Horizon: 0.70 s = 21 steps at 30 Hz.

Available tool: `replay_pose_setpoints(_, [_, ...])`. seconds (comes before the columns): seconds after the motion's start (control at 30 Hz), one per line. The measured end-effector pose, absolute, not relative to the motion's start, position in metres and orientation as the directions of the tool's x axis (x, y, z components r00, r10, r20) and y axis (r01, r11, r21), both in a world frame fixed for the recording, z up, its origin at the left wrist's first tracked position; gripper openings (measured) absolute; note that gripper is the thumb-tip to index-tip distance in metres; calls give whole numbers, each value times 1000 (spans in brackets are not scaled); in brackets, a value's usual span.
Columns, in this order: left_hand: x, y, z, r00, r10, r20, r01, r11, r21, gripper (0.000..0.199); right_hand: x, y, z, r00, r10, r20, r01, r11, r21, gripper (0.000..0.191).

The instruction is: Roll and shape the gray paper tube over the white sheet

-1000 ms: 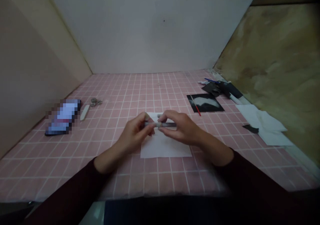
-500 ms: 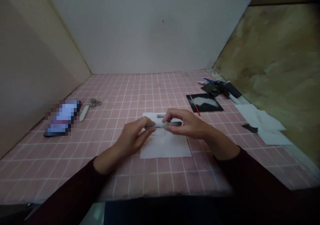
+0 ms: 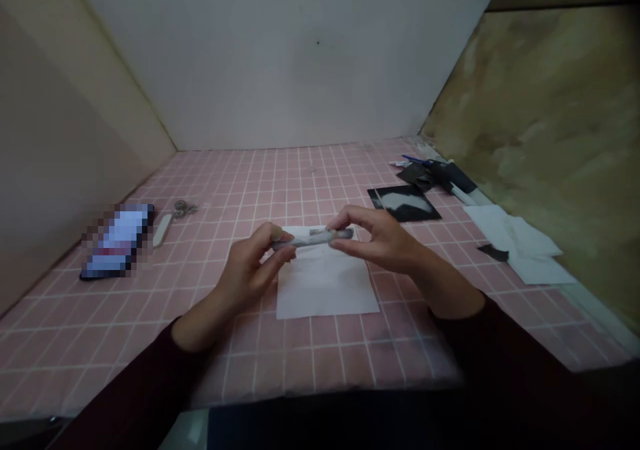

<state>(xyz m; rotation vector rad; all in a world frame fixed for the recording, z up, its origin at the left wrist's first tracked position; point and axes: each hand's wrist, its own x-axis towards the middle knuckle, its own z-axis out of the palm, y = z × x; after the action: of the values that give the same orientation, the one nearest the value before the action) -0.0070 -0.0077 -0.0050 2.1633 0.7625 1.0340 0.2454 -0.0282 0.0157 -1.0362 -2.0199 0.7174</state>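
Observation:
A thin grey stick-like piece [image 3: 311, 239] is held sideways between my two hands, just above a white sheet of paper [image 3: 325, 290]. Its exact kind I cannot make out. My left hand [image 3: 255, 263] is closed, thumb and fingers pinching its left end. My right hand [image 3: 377, 240] is closed too, its thumb and fingertips gripping the stick close to its right end. Behind the stick, a second small grey piece [image 3: 317, 231] lies at the paper's far edge, partly hidden.
To the left lie a phone [image 3: 117, 240], a white flat strip [image 3: 163, 230] and several small grey rings [image 3: 184, 207]. On the right are a black sheet with white powder [image 3: 407, 202], dark scraps [image 3: 417, 175], white papers [image 3: 520, 243] and a black scrap [image 3: 493, 253]. Walls bound the table.
The grey stick has risen slightly and shifted left, and more of its length shows between my hands. My left hand has moved left. The whole view has shifted a little.

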Motion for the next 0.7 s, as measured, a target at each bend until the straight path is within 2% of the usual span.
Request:
replay_pose_setpoints(0.1, [-2, -10, -6, 563, 755, 336, 189, -513, 837, 9, 237, -30, 14, -505, 787, 355, 430, 586, -687, 11])
replay_pose_setpoints(0.2, [2, -8, -7, 514, 842, 162, 61, -224, 973, 17, 237, -29, 13, -474, 796, 375, 487, 592, -641, 11])
replay_pose_setpoints(0.27, [3, -6, -7, 498, 865, 67, -15, -69, 997, 20, 238, -28, 12, -448, 791, 416, 522, 609, -597, 11])
replay_pose_setpoints(0.4, [3, -3, -6, 536, 838, -105, -99, 186, 978, 21, 237, -27, 9, -545, 699, 463, 533, 715, -453, 9])
replay_pose_setpoints(0.47, [1, -1, -4, 522, 840, -148, -116, 242, 963, 23, 240, -26, 9, -542, 696, 472, 549, 718, -428, 9])
replay_pose_setpoints(0.6, [-3, 4, 2, 483, 861, -158, -119, 243, 963, 26, 248, -25, 12, -459, 721, 519, 583, 685, -436, 9])
replay_pose_setpoints(0.7, [-3, 4, 2, 508, 843, -179, -111, 270, 956, 26, 246, -25, 11, -516, 699, 495, 554, 713, -430, 10])
